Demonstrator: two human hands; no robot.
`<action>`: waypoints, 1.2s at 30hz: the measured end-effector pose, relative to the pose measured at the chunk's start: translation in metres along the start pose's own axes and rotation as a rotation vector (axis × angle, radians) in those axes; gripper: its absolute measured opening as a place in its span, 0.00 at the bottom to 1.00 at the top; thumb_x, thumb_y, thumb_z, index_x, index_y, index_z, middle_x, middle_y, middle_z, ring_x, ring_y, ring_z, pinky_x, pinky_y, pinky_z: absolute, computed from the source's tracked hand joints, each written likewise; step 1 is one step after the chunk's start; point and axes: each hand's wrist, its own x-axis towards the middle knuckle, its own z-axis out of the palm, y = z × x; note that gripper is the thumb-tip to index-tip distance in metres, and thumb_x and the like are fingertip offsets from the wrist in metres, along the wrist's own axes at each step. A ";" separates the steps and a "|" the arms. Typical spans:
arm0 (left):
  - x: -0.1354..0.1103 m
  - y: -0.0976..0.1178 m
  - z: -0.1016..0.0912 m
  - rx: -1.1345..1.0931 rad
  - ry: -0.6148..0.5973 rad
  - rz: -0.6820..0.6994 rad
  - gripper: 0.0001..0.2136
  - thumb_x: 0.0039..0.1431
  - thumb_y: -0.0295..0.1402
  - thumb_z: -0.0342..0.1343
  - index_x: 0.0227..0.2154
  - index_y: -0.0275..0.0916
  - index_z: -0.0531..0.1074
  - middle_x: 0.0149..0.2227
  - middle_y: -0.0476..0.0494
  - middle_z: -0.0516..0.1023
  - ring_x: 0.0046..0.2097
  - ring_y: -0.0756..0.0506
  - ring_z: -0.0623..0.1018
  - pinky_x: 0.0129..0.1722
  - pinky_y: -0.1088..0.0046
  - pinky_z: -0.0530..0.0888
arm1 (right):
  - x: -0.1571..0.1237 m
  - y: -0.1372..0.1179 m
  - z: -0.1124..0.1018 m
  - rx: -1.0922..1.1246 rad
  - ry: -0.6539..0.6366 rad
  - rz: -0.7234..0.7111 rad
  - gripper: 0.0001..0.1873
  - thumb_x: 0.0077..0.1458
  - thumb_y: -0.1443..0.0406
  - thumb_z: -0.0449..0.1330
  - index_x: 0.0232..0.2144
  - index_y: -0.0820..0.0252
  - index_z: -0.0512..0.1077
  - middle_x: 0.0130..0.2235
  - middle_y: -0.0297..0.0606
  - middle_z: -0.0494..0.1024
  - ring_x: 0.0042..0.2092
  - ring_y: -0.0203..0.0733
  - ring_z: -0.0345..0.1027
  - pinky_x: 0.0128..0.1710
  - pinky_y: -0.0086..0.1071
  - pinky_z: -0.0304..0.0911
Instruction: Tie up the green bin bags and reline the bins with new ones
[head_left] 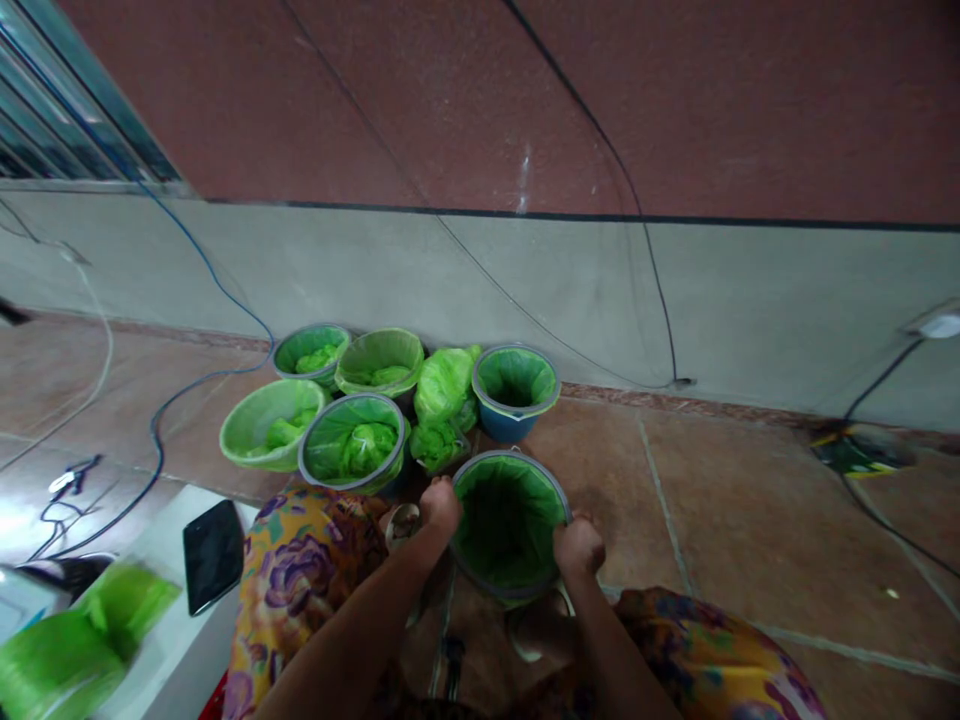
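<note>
Between my knees stands a round bucket (510,530) with a grey rim, lined with a green plastic bag. My left hand (441,508) is closed on the left side of its rim, and my right hand (579,545) grips the right side. The inside looks dark, and the liner hangs down along the walls. Just behind it is a blue bucket (506,425), also lined with green plastic. A bundle of green plastic bags (446,385) sits to the left, beside a smaller container with green plastic (437,445).
More bag-lined buckets (354,440) and green baskets (262,425) stand along the wall at left. A phone (214,555) lies on a white surface (161,535) near green bags (82,640). A blue cable (214,375) crosses the floor; a power strip (937,320) hangs right.
</note>
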 end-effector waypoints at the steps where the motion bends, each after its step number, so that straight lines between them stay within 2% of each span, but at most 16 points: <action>1: -0.001 -0.001 0.001 0.001 0.012 0.011 0.14 0.54 0.18 0.47 0.41 0.26 0.73 0.42 0.29 0.76 0.43 0.39 0.77 0.44 0.66 0.71 | -0.001 0.000 0.000 0.007 0.000 0.001 0.04 0.47 0.70 0.58 0.29 0.64 0.71 0.32 0.49 0.74 0.31 0.48 0.72 0.30 0.36 0.59; 6: -0.010 -0.007 0.000 -0.010 0.074 0.082 0.13 0.55 0.21 0.49 0.42 0.31 0.72 0.43 0.35 0.75 0.44 0.44 0.75 0.45 0.72 0.69 | -0.004 0.006 0.003 0.027 0.035 -0.034 0.05 0.48 0.68 0.57 0.30 0.63 0.71 0.29 0.43 0.72 0.31 0.44 0.68 0.31 0.33 0.56; 12: -0.015 -0.014 0.002 -0.042 0.133 0.135 0.11 0.57 0.26 0.50 0.42 0.35 0.71 0.42 0.39 0.75 0.44 0.45 0.75 0.44 0.72 0.69 | -0.010 0.017 0.012 0.043 0.130 -0.165 0.10 0.52 0.67 0.54 0.35 0.66 0.70 0.34 0.46 0.72 0.34 0.44 0.65 0.34 0.33 0.56; 18: -0.016 -0.020 0.009 -0.122 0.176 0.136 0.12 0.57 0.27 0.51 0.44 0.37 0.71 0.43 0.40 0.74 0.44 0.45 0.74 0.44 0.72 0.68 | -0.013 0.018 0.016 0.096 0.154 -0.123 0.10 0.53 0.65 0.53 0.36 0.64 0.70 0.33 0.44 0.72 0.33 0.43 0.63 0.33 0.32 0.54; 23: -0.015 -0.020 0.010 -0.169 0.179 0.160 0.12 0.58 0.27 0.50 0.45 0.38 0.69 0.44 0.42 0.74 0.44 0.46 0.74 0.45 0.72 0.68 | -0.008 0.016 0.015 0.121 0.187 -0.155 0.10 0.54 0.64 0.53 0.35 0.65 0.70 0.34 0.45 0.73 0.34 0.43 0.64 0.34 0.32 0.55; 27: -0.015 -0.017 0.006 -0.094 0.159 0.160 0.11 0.58 0.27 0.50 0.43 0.34 0.70 0.42 0.40 0.74 0.43 0.46 0.75 0.45 0.73 0.68 | -0.005 0.017 0.013 -0.003 0.135 -0.181 0.13 0.56 0.64 0.52 0.38 0.68 0.70 0.35 0.46 0.74 0.34 0.43 0.65 0.33 0.31 0.55; 30: -0.014 -0.013 -0.002 -0.039 0.093 0.134 0.12 0.58 0.27 0.51 0.44 0.34 0.71 0.43 0.40 0.75 0.44 0.46 0.75 0.44 0.73 0.69 | -0.004 0.016 0.008 -0.098 0.079 -0.191 0.16 0.58 0.62 0.52 0.42 0.68 0.70 0.37 0.47 0.75 0.35 0.43 0.68 0.34 0.30 0.56; 36: -0.006 -0.007 -0.012 0.003 -0.015 0.060 0.13 0.57 0.29 0.53 0.44 0.34 0.73 0.42 0.38 0.76 0.42 0.44 0.77 0.41 0.71 0.70 | -0.001 0.005 -0.009 -0.359 -0.113 -0.219 0.18 0.63 0.60 0.48 0.39 0.65 0.73 0.34 0.46 0.76 0.34 0.43 0.71 0.32 0.31 0.56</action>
